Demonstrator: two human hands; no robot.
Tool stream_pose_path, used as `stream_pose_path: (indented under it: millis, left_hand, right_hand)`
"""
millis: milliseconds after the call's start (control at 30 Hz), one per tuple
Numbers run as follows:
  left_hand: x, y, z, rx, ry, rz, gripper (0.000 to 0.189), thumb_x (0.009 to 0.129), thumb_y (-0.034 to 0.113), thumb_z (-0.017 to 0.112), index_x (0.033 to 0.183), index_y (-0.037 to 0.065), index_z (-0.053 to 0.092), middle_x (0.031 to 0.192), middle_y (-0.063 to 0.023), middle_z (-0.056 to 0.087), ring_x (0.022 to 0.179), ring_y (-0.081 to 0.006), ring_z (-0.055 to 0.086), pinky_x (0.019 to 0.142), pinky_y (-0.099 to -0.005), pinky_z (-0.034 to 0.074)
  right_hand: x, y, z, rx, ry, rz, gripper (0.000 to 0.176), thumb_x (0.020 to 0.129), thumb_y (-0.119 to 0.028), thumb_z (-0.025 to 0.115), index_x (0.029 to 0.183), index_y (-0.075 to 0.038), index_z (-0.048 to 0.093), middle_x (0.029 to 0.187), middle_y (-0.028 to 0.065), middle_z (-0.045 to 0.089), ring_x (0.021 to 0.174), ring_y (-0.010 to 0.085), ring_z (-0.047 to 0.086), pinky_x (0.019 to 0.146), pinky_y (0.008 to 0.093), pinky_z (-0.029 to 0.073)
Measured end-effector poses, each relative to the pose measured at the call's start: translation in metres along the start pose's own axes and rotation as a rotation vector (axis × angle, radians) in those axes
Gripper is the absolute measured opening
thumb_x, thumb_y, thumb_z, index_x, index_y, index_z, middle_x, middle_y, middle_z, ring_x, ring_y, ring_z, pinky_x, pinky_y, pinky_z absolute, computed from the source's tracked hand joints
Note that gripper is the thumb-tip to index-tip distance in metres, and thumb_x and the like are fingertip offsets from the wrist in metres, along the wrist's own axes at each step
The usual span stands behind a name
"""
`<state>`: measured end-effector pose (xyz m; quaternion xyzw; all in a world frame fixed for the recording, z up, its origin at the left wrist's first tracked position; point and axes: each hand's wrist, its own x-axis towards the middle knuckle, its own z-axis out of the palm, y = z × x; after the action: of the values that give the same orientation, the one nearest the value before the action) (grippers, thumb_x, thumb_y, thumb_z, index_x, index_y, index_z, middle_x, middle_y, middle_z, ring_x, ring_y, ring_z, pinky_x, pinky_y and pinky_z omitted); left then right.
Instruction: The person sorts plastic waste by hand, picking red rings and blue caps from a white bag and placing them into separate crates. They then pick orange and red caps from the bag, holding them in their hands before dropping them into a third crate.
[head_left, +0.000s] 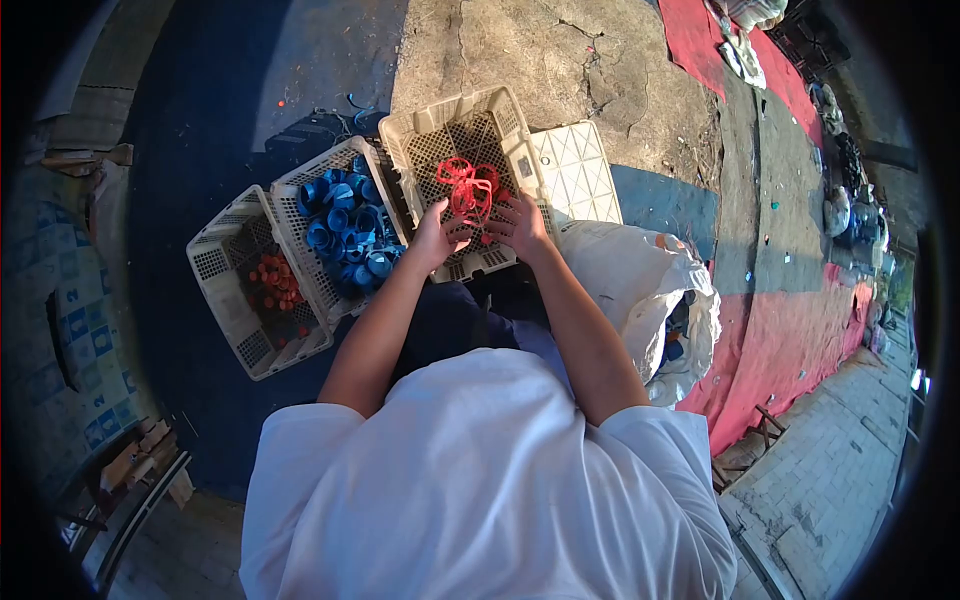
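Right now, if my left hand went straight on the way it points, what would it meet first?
The red rings, which the left hand touches at its fingertips; past them, probably the mesh of the crate, though depth is unclear.

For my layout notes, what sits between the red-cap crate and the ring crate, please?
A crate of blue caps, seen in the head view.

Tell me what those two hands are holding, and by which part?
A cluster of red plastic rings, over the middle crate. The left hand grips its lower left edge, the right hand its lower right edge.
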<state>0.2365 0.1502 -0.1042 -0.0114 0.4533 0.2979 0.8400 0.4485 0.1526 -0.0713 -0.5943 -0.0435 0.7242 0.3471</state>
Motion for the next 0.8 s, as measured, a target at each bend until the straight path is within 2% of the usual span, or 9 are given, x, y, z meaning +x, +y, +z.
stream_pose_path:
  millis: [33,200,233,333,367,467,500,667,800]
  left_hand:
    - [0.0,-0.001,0.0,-0.015,0.056,-0.007,0.058,0.101,0.048,0.048,0.149,0.019,0.033,0.135,-0.0137,0.057,0.108,-0.0352,0.064,0.099,-0.0538,0.047]
    - [-0.001,-0.013,-0.004,0.049,0.214,-0.038,0.073,0.099,0.042,0.054,0.159,0.016,0.021,0.146,-0.0149,0.048,0.127,-0.0432,0.054,0.112,-0.0563,0.037]
    - [-0.003,-0.015,-0.004,0.07,0.247,-0.031,0.077,0.098,0.04,0.055,0.16,0.012,0.02,0.149,-0.0143,0.046,0.134,-0.0419,0.049,0.112,-0.0552,0.038]
    - [-0.002,-0.02,-0.01,0.073,0.241,-0.032,0.076,0.098,0.04,0.056,0.159,0.01,0.022,0.15,-0.0142,0.044,0.133,-0.0414,0.049,0.112,-0.0545,0.037]
    - [0.0,-0.022,-0.011,0.067,0.279,-0.039,0.068,0.098,0.039,0.057,0.153,0.008,0.033,0.142,-0.0133,0.052,0.128,-0.0357,0.055,0.108,-0.0518,0.043]
    - [0.005,-0.027,-0.016,0.06,0.236,-0.037,0.051,0.098,0.036,0.056,0.141,0.009,0.047,0.13,-0.0097,0.061,0.112,-0.029,0.064,0.094,-0.0478,0.051]
    - [-0.007,-0.025,-0.001,0.099,0.262,-0.013,0.044,0.098,0.036,0.054,0.134,0.01,0.053,0.125,-0.0072,0.065,0.105,-0.0235,0.066,0.09,-0.044,0.052]
    - [-0.013,-0.034,0.024,0.327,0.241,0.058,0.043,0.097,0.036,0.053,0.131,0.01,0.057,0.131,-0.0047,0.064,0.11,-0.0224,0.064,0.095,-0.0395,0.049]
    - [-0.01,-0.042,0.057,0.373,0.128,-0.059,0.043,0.097,0.036,0.054,0.13,0.009,0.057,0.128,-0.0033,0.063,0.113,-0.0212,0.061,0.095,-0.0376,0.049]
  right_hand:
    - [0.001,0.001,-0.002,-0.01,-0.005,-0.006,0.091,0.098,-0.063,0.043,0.162,-0.007,0.012,0.159,0.0267,0.031,0.119,0.0426,0.06,0.103,0.0571,0.04]
    - [-0.003,0.002,-0.009,-0.006,0.012,-0.045,0.081,0.1,-0.056,0.046,0.157,-0.003,0.025,0.157,0.0232,0.036,0.117,0.0393,0.061,0.097,0.0506,0.046]
    - [-0.006,0.001,-0.011,0.003,0.008,-0.053,0.079,0.1,-0.055,0.046,0.156,-0.003,0.028,0.156,0.0223,0.038,0.117,0.0383,0.061,0.095,0.0487,0.048]
    - [-0.014,-0.005,-0.019,-0.001,0.041,-0.045,0.06,0.104,-0.042,0.04,0.148,-0.001,0.039,0.147,0.0181,0.049,0.109,0.0328,0.066,0.092,0.0458,0.052]
    - [-0.017,-0.007,-0.023,-0.022,0.04,-0.051,0.057,0.104,-0.04,0.041,0.146,-0.002,0.041,0.143,0.0171,0.052,0.107,0.0314,0.067,0.09,0.044,0.052]
    - [-0.04,-0.009,-0.038,-0.105,0.061,-0.095,0.049,0.103,-0.035,0.046,0.141,-0.003,0.049,0.131,0.0136,0.061,0.1,0.0266,0.068,0.085,0.0386,0.053]
    - [-0.054,-0.012,-0.041,-0.155,0.078,-0.125,0.046,0.103,-0.033,0.048,0.139,-0.004,0.051,0.126,0.012,0.064,0.099,0.0245,0.068,0.083,0.0367,0.053]
    - [-0.114,0.011,-0.08,-0.323,0.203,-0.412,0.03,0.097,-0.023,0.062,0.118,-0.003,0.066,0.101,0.0069,0.07,0.087,0.0149,0.065,0.076,0.0283,0.051]
    - [-0.177,0.022,-0.113,-0.372,0.335,-0.542,0.03,0.096,-0.02,0.065,0.117,0.001,0.066,0.103,0.0104,0.073,0.092,0.017,0.067,0.083,0.0298,0.052]
